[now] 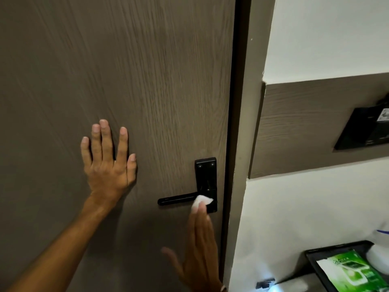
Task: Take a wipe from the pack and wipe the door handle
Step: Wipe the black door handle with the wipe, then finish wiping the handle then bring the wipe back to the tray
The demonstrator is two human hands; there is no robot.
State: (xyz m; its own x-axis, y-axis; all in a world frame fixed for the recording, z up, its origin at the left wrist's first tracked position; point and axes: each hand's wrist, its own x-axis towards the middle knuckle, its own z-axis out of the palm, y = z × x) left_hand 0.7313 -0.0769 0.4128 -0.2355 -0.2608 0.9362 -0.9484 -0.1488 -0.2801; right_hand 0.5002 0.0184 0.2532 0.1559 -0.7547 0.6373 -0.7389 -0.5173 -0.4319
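A black lever door handle [177, 200] on a black backplate [206, 175] sits near the right edge of a brown wood-grain door [147, 81]. My right hand [197, 249] reaches up from below, its fingertips pressing a small white wipe [202, 200] against the base of the lever where it meets the plate. My left hand [109, 161] lies flat on the door, fingers spread, left of the handle. The green wipe pack [353, 270] lies at the bottom right, with a white flap showing at its left side.
The dark door frame [235, 123] runs down right of the handle. A black tray [315, 256] holds the pack on a surface at the lower right, beside a white object [379, 247]. A black box [364, 129] rests in a brown wall niche.
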